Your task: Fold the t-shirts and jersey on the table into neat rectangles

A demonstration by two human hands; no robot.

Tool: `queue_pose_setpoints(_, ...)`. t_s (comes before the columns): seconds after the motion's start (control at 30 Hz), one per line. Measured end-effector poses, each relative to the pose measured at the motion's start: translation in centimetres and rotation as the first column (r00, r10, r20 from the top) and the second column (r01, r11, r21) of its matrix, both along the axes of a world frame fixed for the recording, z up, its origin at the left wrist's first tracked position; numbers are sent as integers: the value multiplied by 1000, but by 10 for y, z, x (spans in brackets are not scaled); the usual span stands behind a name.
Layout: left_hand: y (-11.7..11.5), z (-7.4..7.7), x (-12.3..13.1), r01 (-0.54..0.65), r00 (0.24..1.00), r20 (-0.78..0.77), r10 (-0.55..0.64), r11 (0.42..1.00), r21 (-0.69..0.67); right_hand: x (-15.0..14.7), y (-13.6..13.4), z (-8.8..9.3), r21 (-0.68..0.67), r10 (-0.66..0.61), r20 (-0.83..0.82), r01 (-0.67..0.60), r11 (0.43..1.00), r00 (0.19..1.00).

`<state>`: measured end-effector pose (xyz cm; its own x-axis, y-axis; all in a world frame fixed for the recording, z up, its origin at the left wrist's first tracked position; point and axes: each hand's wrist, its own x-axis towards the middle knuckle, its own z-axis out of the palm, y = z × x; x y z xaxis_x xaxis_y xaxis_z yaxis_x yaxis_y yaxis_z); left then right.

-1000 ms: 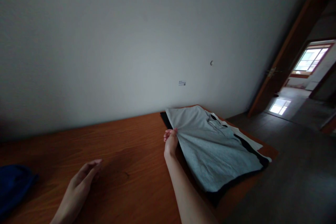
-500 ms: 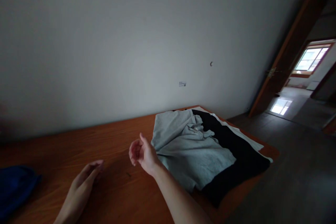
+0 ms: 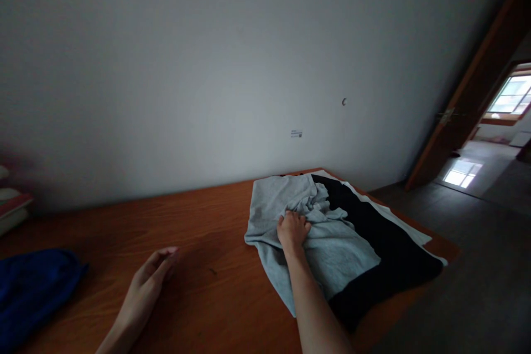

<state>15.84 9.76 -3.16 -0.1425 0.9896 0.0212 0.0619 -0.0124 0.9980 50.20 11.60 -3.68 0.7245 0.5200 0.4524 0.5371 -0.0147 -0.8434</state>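
Note:
A grey, crumpled garment lies over a black cloth at the table's right end. My right hand rests on the grey garment's middle, with its fingers bent into the fabric and bunching it; the fingertips are hidden in the folds. My left hand hovers over the bare wood left of the garments, loosely curled with its fingers extended forward. I see nothing in it. A dark blue cloth lies farther left, apart from that hand.
The wooden table runs along a pale wall. White cloth shows beneath the black one along the right edge. Books or boxes stand at the far left. Beyond the table is dark floor and an open door.
My right hand has moved right and come down onto the grey garment, closing into its fabric. The garment's near left edge has shifted. The view has turned slightly left.

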Motion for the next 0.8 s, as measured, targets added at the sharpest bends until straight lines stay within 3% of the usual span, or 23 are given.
queue_pose_setpoints(0.2, -4, 6, 11, -27, 997, -64, 31, 998, 62, -16, 2, 22, -25, 98, 49, -97, 995, 994)
queue_pose_setpoints(0.27, -7, 6, 14, 8, 991, -137, 7, 994, 105, -34, 0, 30, 16, 201, 52, -202, 979, 978)
queue_pose_setpoints(0.33, -11, 5, 16, 92, 976, -211, -57, 983, 159, -60, -7, 38, 104, 392, 44, -395, 913, 919)
queue_pose_setpoints(0.4, -16, 4, 15, 197, 961, -237, -143, 955, 220, -88, -20, 48, 168, 626, 58, -626, 762, 778)
queue_pose_setpoints(0.5, -21, 5, 13, 328, 931, -253, -262, 905, 271, -125, -44, 62, 135, 923, 30, -917, 376, 383)
queue_pose_setpoints(0.53, -23, 6, 13, 349, 921, -274, -277, 899, 265, -133, -51, 65, 122, 964, -7, -957, 263, 264)
queue_pose_setpoints(0.57, -23, 7, 13, 356, 911, -307, -275, 899, 254, -139, -56, 67, 121, 981, -46, -973, 194, 190)
queue_pose_setpoints(0.6, -24, 9, 13, 349, 903, -345, -256, 905, 243, -142, -59, 67, 135, 982, -75, -974, 183, 174)
queue_pose_setpoints(0.63, -24, 11, 14, 331, 896, -381, -228, 914, 233, -143, -59, 66, 159, 973, -87, -961, 225, 213)
queue_pose_setpoints(0.73, -24, 21, 16, 278, 889, -426, -167, 937, 211, -131, -47, 54, 224, 874, -45, -848, 481, 484)
queue_pose_setpoints(0.8, -25, 28, 17, 255, 910, -378, -172, 950, 180, -117, -34, 42, 225, 765, 2, -745, 627, 644)
